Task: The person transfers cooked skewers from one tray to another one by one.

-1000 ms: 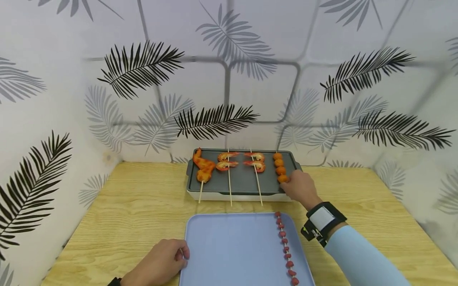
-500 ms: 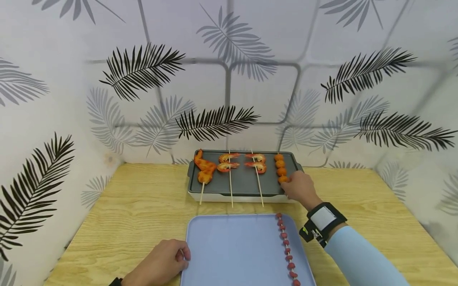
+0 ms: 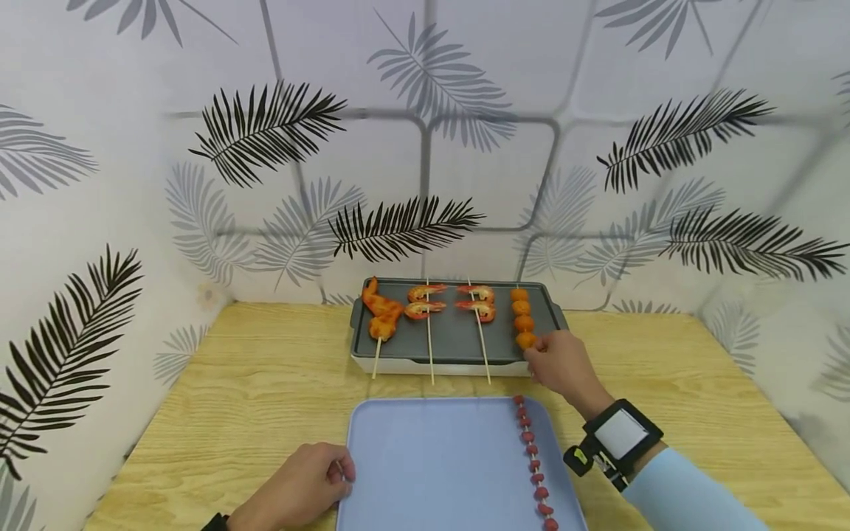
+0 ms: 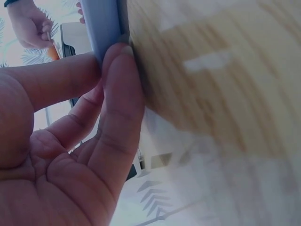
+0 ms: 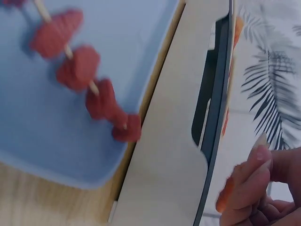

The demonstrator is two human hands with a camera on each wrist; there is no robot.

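My right hand (image 3: pixel 564 365) is at the near right corner of the grill and pinches the lower end of a skewer of orange balls (image 3: pixel 523 323). The fingers cover most of its stick; an orange ball (image 5: pixel 225 195) shows beside them in the right wrist view. My left hand (image 3: pixel 302 483) rests at the left side of the blue tray (image 3: pixel 438 457). In the left wrist view, thumb and fingers pinch that tray's rim (image 4: pixel 104 28). Along the tray's right side lies a long skewer of small red meat pieces (image 3: pixel 534 464).
The dark grill plate (image 3: pixel 451 343) also bears a chicken wing skewer (image 3: pixel 381 313) on the left and two shrimp skewers, one left (image 3: pixel 425 310) and one right (image 3: pixel 477 310). Their sticks overhang the near edge. A patterned wall (image 3: pixel 425 169) stands close behind the wooden table (image 3: pixel 252 383).
My right hand has drawn slightly toward me and to the right, the wrist turning. The skewer of orange balls has shifted a little nearer with it. My left hand keeps its place on the tray.
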